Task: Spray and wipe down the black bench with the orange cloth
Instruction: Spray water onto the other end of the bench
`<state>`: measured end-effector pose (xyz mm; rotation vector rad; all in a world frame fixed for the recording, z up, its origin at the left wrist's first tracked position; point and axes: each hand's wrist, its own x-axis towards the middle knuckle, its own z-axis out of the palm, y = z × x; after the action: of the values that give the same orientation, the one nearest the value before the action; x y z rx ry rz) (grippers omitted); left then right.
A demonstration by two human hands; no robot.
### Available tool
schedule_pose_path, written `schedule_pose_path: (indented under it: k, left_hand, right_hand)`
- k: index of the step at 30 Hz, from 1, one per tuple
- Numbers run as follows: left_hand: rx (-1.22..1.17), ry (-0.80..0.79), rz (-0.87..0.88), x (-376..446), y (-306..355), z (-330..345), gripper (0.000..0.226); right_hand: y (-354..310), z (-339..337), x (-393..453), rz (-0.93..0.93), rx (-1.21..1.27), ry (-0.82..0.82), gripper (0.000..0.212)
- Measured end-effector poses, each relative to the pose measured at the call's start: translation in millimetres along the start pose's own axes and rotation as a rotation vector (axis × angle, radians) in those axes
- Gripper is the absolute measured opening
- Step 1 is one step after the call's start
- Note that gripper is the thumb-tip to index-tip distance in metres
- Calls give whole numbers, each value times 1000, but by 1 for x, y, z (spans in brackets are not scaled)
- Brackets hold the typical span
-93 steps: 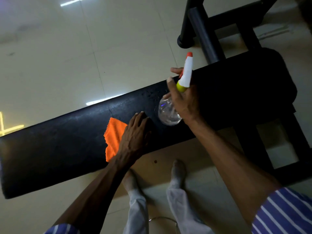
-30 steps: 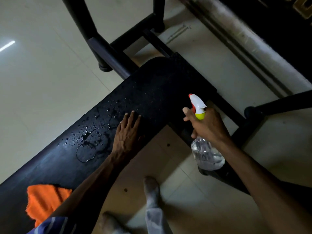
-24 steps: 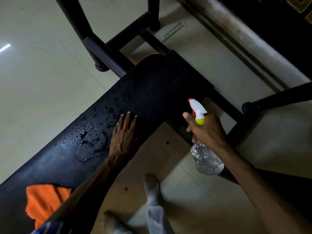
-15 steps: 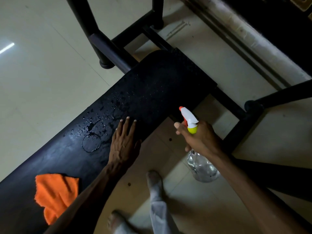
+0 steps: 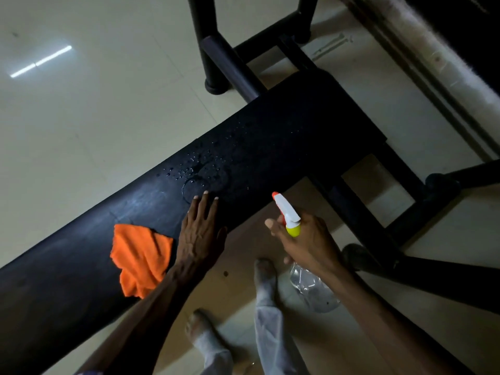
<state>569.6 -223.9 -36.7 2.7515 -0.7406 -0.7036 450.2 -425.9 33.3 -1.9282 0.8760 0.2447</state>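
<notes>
The black bench (image 5: 284, 136) runs diagonally from lower left to upper right. Water droplets and a wet ring sit on its middle. My left hand (image 5: 201, 231) lies flat on the bench's near edge, fingers apart, holding nothing. The crumpled orange cloth (image 5: 139, 257) rests on the bench just left of that hand, not touched. My right hand (image 5: 308, 242) grips the clear spray bottle (image 5: 311, 289) by its neck, off the bench's near side above the floor. Its white trigger head with an orange nozzle points up and left toward the bench.
Black frame bars and legs (image 5: 230, 58) stand behind the bench and another black frame (image 5: 378, 220) to its right. My feet in white socks (image 5: 266, 277) stand on the pale tiled floor below the bench. A dark wall base (image 5: 433, 63) runs along the upper right.
My right hand with the bottle has dropped lower and nearer to me, off the bench. My left hand has slid left along the bench, now close beside the orange cloth.
</notes>
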Motion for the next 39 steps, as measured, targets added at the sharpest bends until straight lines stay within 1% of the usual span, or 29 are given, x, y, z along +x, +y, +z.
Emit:
schedule_pose_path:
  k: [3, 8, 11, 15, 18, 20, 24, 28, 31, 33, 35, 39]
  left_hand:
    - [7, -19, -1, -7, -10, 3, 72]
    - [-8, 1, 7, -13, -19, 2, 68]
    - [1, -22, 6, -12, -23, -1, 65]
    - [-38, -19, 22, -11, -27, -7, 63]
    - [-91, 11, -22, -15, -35, -14, 61]
    - [-96, 27, -40, -19, -45, -16, 60]
    - [-106, 66, -78, -28, -73, -19, 66]
    - [-196, 126, -163, -45, -103, -30, 69]
    - [-202, 163, -206, -58, -127, -36, 71]
    - [-204, 170, -236, -66, -143, -39, 72]
    - [-216, 174, -259, -73, -159, -40, 72]
    - [-206, 168, -324, -89, -191, -39, 71]
  right_hand:
    - [-3, 16, -10, 9, -134, 1, 45]
    - [0, 35, -20, -26, -163, -63, 43]
    - [0, 46, -26, -42, -241, -62, 48]
    - [0, 54, -29, -29, -190, -122, 47]
    - [-5, 59, -27, -46, -243, -85, 51]
    - [-11, 64, -25, -58, -204, -99, 46]
    - [-34, 78, -21, -10, -116, -209, 36]
    - [-63, 105, -11, -79, -161, -209, 39]
    - [-84, 127, -5, -123, -189, -166, 43]
    - [-96, 139, -1, -157, -133, -172, 38]
    - [-110, 151, 2, -207, -105, -214, 32]
    - [-138, 178, 6, -302, -75, -245, 29]
